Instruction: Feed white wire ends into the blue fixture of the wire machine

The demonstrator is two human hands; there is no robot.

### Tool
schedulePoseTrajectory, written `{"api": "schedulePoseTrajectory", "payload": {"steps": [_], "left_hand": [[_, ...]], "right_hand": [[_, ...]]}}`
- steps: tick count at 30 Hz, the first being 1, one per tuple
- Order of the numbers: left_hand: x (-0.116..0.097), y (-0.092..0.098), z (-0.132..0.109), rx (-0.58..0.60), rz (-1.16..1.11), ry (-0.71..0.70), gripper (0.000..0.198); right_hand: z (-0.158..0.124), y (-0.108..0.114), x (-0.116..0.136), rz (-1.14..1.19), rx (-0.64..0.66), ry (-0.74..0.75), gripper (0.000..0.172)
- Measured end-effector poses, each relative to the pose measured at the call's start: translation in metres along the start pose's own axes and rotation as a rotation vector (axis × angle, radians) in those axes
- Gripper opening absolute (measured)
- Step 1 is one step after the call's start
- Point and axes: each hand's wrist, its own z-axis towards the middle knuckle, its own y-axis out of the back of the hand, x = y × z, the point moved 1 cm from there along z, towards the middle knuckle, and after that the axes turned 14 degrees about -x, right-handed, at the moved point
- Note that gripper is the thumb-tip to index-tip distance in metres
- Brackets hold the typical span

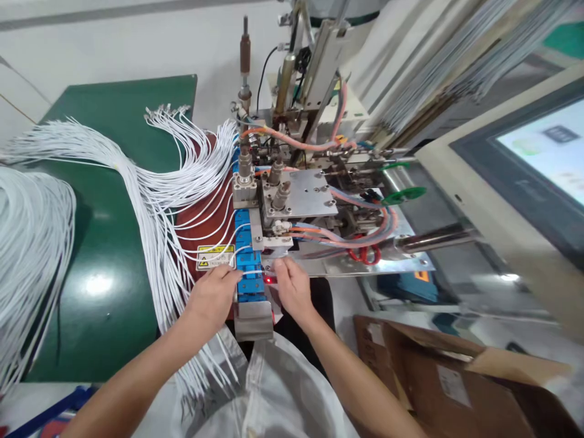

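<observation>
A short stretch of white cable (253, 272) lies across the blue clamp track (250, 286) at the front of the machine. My left hand (214, 295) pinches this cable on the track's left side. On the right side my right hand (292, 286) is closed around the cable's end, whose tip the fingers hide. Beside that hand a small red light glows. Farther back along the track, several white cables sit in the blue clamps and run left into a large bundle of white cables (141, 201).
A green table (109, 292) at left bears the bundle and another coil of white cable (31, 243). The metal machine (301, 191) with hoses stands ahead. Red-handled scissors (367, 252) lie on its plate. A screen (547, 146) and cardboard boxes (433, 377) are at right.
</observation>
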Motion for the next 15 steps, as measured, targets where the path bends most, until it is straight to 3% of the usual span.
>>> {"api": "schedulePoseTrajectory", "payload": {"steps": [3,6,7,11,13,15], "left_hand": [[0.01,0.002,-0.008,-0.065,-0.018,-0.12,0.031],[0.011,0.022,-0.017,-0.07,-0.067,-0.239,0.031],[0.01,0.03,-0.021,-0.047,-0.093,-0.249,0.028],[0.007,0.053,-0.035,0.253,-0.167,-0.259,0.013],[0.004,0.054,-0.038,0.265,-0.143,-0.287,0.005],[-0.001,0.05,-0.036,0.194,-0.171,-0.309,0.011]], "right_hand": [[0.002,0.006,-0.003,0.148,-0.106,-0.094,0.037],[0.002,0.012,-0.004,0.25,-0.142,-0.148,0.04],[0.002,0.014,-0.004,0.266,-0.145,-0.163,0.041],[0.0,0.02,-0.001,0.312,-0.118,-0.201,0.044],[-0.001,0.021,0.002,0.334,-0.102,-0.214,0.044],[-0.004,0.022,0.007,0.357,-0.089,-0.21,0.044]]}}
